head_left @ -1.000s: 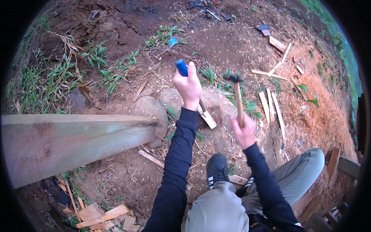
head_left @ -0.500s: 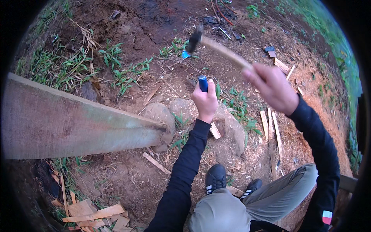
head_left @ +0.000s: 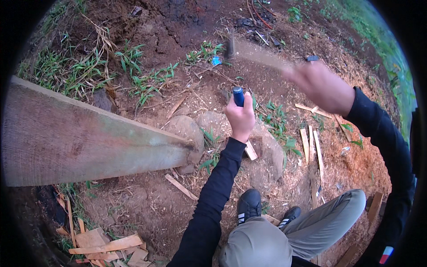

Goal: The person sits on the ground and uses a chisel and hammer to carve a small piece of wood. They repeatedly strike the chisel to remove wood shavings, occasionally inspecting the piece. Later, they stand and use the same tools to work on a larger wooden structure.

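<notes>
— At the near edge of the ground, what do we note?

— A grey-trousered knee (head_left: 255, 244), a dark shoe (head_left: 249, 204) just beyond; wood offcuts (head_left: 106, 247) heaped toward the near left corner.

— Farther in?

— A broad plank (head_left: 98, 138) from the left edge, its tip by a rounded stone (head_left: 189, 129). Mid-ground, a pale wood piece (head_left: 251, 151) shows just past the left cuff (head_left: 234, 149), partly covered; what it rests on, we can't make out.

— Hands?

— Left hand (head_left: 241, 120) wrapped round a blue-handled tool (head_left: 238, 97), thumb up along the grip, top end bare; lower part hidden from us. Right hand (head_left: 324, 86), farther right, curled about a hammer (head_left: 249, 52); both blurred, finger detail lost. Hammer head apart from the blue end.

— Which step do we put down?

— Striking, we judge: a swing in hand, direction uncertain.

— And the next move calls for?

— By our reading, a steady left grip and the hammer face square on the tool's end, clear of the thumb.

— Far side?

— A blue scrap (head_left: 216, 60) beside a grass tuft (head_left: 195, 55).
</notes>
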The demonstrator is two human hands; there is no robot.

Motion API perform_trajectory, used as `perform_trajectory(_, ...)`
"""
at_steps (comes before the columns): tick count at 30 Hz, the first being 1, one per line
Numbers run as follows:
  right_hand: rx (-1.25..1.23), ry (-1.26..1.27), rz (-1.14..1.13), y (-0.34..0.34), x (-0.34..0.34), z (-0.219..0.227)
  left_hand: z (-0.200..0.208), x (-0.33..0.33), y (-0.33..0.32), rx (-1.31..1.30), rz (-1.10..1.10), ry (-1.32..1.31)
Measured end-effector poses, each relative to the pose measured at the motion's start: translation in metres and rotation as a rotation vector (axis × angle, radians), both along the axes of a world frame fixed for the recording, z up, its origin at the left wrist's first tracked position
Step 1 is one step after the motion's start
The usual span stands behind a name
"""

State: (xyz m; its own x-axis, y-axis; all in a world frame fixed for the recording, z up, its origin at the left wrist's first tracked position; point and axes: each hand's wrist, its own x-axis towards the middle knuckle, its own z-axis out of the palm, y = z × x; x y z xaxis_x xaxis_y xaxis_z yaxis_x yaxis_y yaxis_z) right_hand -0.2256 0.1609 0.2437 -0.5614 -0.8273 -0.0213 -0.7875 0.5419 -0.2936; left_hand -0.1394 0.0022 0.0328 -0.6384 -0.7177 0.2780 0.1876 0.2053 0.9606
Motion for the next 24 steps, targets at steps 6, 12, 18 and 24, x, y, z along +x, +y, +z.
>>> perform_trajectory(6, -0.309, 0.087, -0.08, -0.005, -0.007, 0.026, 0.008, 0.0, 0.004, 0.054, -0.036, 0.013)
perform_trajectory(12, 0.168, -0.045, -0.023, -0.007, 0.005, 0.009, 0.003, 0.003, 0.002, -0.013, -0.02, 0.024)
perform_trajectory(18, -0.081, 0.17, 0.073, -0.007, 0.0, 0.019, 0.006, 0.005, 0.005, -0.001, -0.029, 0.028)
perform_trajectory(24, -0.154, 0.164, -0.064, -0.01, -0.02, 0.042, 0.011, 0.005, 0.013, 0.014, -0.064, 0.046)
